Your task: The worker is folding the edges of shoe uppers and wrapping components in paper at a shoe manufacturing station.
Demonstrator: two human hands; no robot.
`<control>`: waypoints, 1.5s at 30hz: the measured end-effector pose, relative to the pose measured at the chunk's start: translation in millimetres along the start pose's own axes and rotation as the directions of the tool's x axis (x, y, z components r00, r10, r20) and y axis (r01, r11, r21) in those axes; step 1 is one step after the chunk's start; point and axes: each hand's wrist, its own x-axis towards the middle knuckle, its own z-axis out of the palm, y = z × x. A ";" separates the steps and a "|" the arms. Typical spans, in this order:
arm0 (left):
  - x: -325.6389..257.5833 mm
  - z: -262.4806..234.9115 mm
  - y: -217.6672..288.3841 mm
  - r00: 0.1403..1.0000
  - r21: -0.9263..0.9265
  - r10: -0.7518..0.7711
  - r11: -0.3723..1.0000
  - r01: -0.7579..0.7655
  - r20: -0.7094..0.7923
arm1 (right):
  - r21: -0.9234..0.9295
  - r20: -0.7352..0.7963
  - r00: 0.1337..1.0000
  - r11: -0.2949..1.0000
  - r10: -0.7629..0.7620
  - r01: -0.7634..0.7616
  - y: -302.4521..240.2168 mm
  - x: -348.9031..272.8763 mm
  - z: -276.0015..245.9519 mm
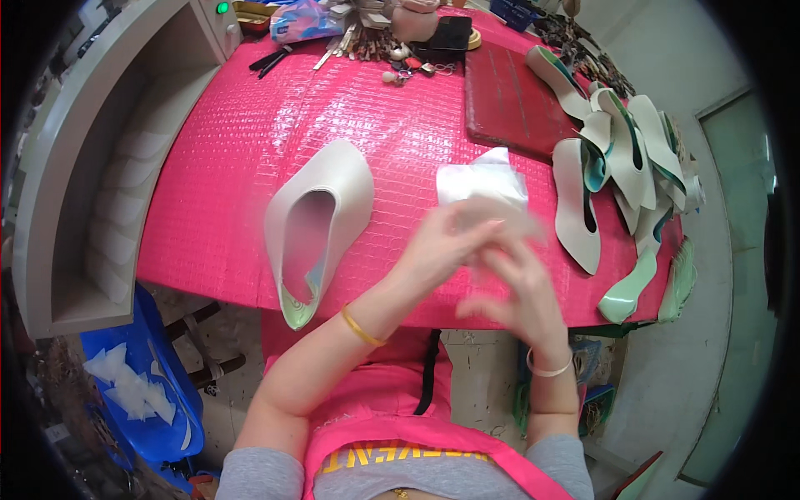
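Note:
My left hand (450, 237) and my right hand (525, 287) meet over the front of the table, both smeared by motion. A thin, pale, see-through piece (527, 223) shows blurred at the left hand's fingers, which look closed on it. My right hand's thumb and fingers are spread apart just below. Behind the hands lies a small stack of glossy white sheets (479, 182), partly covered by them. To the left a white shoe upper (346, 171) rests on the table, its pointed end with green lining toward me.
Several white shoe uppers (575, 208) pile up at the right. Beyond the sheets is a dark red board (512, 100) on the pink-covered table (225, 175). A grey open cabinet (79, 167) stands left, above a blue bin (179, 417). Tools and small items (371, 37) crowd the back.

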 end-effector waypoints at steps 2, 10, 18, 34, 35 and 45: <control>-13.2 -25.2 14.8 0.999 -0.050 -0.034 0.998 0.033 -0.006 | 0.207 0.091 0.995 0.977 0.035 -0.053 -19.4 9.2 -0.1; -1.4 -160.8 57.6 0.918 0.661 0.266 0.750 -0.005 -0.294 | 0.646 0.095 0.838 0.607 0.538 -0.463 -1.0 4.3 45.2; 12.6 -203.4 9.9 0.929 0.855 -0.204 0.367 0.365 -0.309 | 0.878 0.461 0.831 -0.293 0.311 -0.378 26.1 49.3 117.9; -38.5 -81.0 18.8 0.896 0.100 -0.341 0.940 0.326 0.285 | 0.955 0.297 0.936 -0.053 0.190 -0.293 -0.8 -58.4 -39.5; -38.9 -94.4 -1.7 0.908 0.305 -0.391 0.892 0.335 0.148 | 0.966 0.259 0.949 -0.059 0.179 -0.252 4.5 -57.1 -27.9; -121.0 -120.5 -13.9 0.868 0.996 0.488 -0.051 -0.071 0.087 | 0.753 0.649 0.631 -0.473 0.424 -0.457 -12.0 -30.9 131.4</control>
